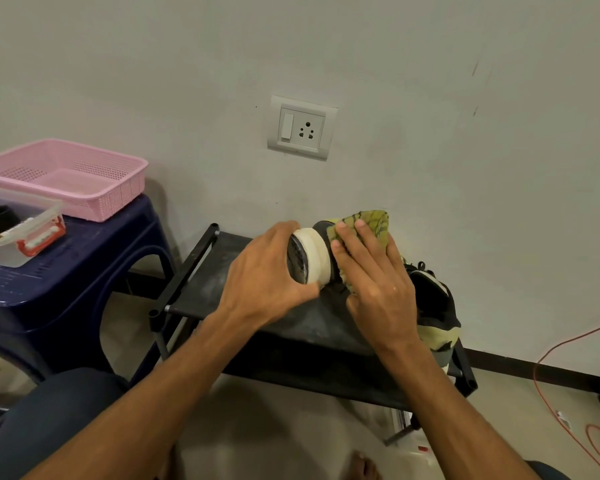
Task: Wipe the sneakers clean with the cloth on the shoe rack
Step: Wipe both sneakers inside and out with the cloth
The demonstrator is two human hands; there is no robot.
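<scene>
A dark sneaker with a thick white sole lies on its side on the black shoe rack, sole facing left. My left hand grips the sole end, thumb under it. My right hand presses a yellow-green patterned cloth against the sneaker's upper, fingers laid over the cloth. A second sneaker, dark with pale yellow trim, stands on the rack just right of my right hand, partly hidden by my wrist.
A dark blue plastic stool stands to the left with a pink basket and a clear lidded box on it. A wall socket is above the rack. An orange cable trails on the floor at right.
</scene>
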